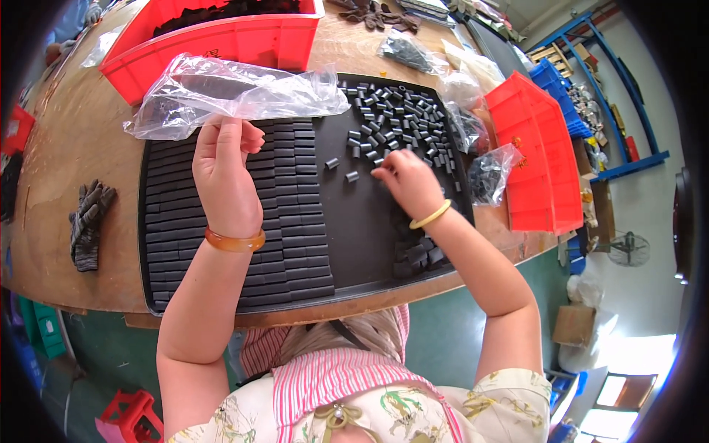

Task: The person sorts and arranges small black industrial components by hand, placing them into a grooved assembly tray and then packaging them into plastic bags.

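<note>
My left hand pinches the edge of a clear plastic bag, which spreads out above the far side of a black tray. Under that hand, the tray's left part is packed with rows of short black tubes. My right hand is over the tray's right part, its fingers curled together at the near edge of many loose black tubes. Whatever those fingers hold, if anything, is hidden. Two tubes lie apart just left of it. Dark pieces are heaped below my right wrist.
Behind the bag stands a red crate holding dark pieces. Another red crate is at the right, with small filled bags beside it. A grey glove lies on the wooden table at left. More gloves lie at the back.
</note>
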The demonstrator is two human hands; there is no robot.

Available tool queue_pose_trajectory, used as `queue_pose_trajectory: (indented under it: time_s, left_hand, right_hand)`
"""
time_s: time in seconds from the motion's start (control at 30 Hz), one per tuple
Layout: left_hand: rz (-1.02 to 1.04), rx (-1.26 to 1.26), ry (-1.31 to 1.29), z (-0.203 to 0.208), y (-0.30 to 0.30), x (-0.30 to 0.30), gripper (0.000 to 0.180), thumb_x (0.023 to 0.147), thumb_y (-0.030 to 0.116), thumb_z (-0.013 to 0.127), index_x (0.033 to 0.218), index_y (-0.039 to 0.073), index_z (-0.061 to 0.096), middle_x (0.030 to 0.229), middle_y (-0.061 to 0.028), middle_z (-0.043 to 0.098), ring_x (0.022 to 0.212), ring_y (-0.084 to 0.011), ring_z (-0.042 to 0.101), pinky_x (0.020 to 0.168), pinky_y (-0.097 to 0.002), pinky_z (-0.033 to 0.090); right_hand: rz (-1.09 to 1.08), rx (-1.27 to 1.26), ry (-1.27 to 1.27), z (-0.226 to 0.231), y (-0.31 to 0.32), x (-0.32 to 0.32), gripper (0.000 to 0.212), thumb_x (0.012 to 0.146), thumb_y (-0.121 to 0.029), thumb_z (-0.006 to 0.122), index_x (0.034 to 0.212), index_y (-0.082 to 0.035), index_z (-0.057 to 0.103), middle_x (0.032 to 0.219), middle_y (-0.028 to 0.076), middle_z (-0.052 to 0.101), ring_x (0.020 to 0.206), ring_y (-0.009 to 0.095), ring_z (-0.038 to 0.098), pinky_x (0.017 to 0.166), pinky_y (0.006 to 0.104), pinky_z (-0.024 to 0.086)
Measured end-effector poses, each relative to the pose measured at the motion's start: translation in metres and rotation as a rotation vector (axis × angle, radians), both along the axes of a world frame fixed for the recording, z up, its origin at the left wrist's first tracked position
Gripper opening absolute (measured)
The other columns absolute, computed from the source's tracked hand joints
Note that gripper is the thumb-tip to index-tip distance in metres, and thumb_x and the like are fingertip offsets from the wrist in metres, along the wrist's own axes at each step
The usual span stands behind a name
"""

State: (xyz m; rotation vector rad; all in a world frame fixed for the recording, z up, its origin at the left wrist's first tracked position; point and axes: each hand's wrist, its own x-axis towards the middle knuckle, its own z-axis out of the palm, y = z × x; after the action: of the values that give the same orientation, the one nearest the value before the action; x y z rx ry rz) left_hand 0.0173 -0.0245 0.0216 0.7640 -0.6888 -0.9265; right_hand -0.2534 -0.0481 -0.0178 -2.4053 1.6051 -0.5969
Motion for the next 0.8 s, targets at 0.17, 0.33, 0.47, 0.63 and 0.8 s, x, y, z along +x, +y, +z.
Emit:
queue_pose_trajectory:
  time_s: [0.17,0.33,0.47,0.63,0.8]
  left_hand:
    - [0.043,0.001,0.022,0.003,-0.003,0.007,0.015,0.098,0.015,0.052,0.091,0.005,0.060,0.079,-0.0021,0.061,0.074,-0.0087,0.052,0.074,-0.0250,0.044]
    - [0.050,0.004,0.020,0.001,-0.005,0.007,0.016,0.098,0.015,0.052,0.090,0.005,0.060,0.079,-0.0023,0.061,0.074,-0.0090,0.052,0.074,-0.0253,0.044]
    - [0.069,0.015,0.030,0.003,-0.006,0.010,0.016,0.098,0.015,0.052,0.089,0.005,0.059,0.078,-0.0021,0.060,0.074,-0.0091,0.051,0.074,-0.0251,0.043]
    - [0.079,0.014,0.042,0.007,-0.008,0.010,0.016,0.098,0.014,0.052,0.088,0.005,0.058,0.078,-0.0022,0.059,0.075,-0.0091,0.052,0.073,-0.0249,0.043]
    - [0.099,0.025,0.028,-0.004,-0.012,0.014,0.013,0.099,0.013,0.053,0.090,0.004,0.059,0.078,-0.0019,0.060,0.074,-0.0087,0.052,0.073,-0.0243,0.044]
  right_hand:
    - [0.078,-0.240,0.070,0.015,-0.007,0.033,0.027,0.084,-0.024,0.070,0.101,-0.004,0.062,0.106,0.014,0.061,0.101,0.032,0.058,0.088,0.0406,0.046]
    - [0.293,-0.324,0.103,-0.005,-0.013,0.068,0.034,0.080,-0.019,0.072,0.109,-0.007,0.058,0.130,0.013,0.054,0.127,0.032,0.046,0.106,0.0434,0.037]
    - [0.288,-0.220,0.111,-0.021,-0.035,0.057,0.020,0.083,-0.013,0.068,0.099,-0.007,0.058,0.132,0.014,0.053,0.128,0.035,0.046,0.107,0.0442,0.037]
    - [0.173,-0.308,0.146,-0.019,-0.051,0.035,0.038,0.086,-0.020,0.067,0.118,-0.003,0.055,0.137,0.016,0.050,0.133,0.034,0.042,0.110,0.0435,0.034]
    - [0.169,-0.298,0.239,-0.014,-0.047,0.037,0.060,0.089,-0.038,0.063,0.134,-0.001,0.048,0.146,0.016,0.043,0.141,0.032,0.033,0.117,0.0446,0.023]
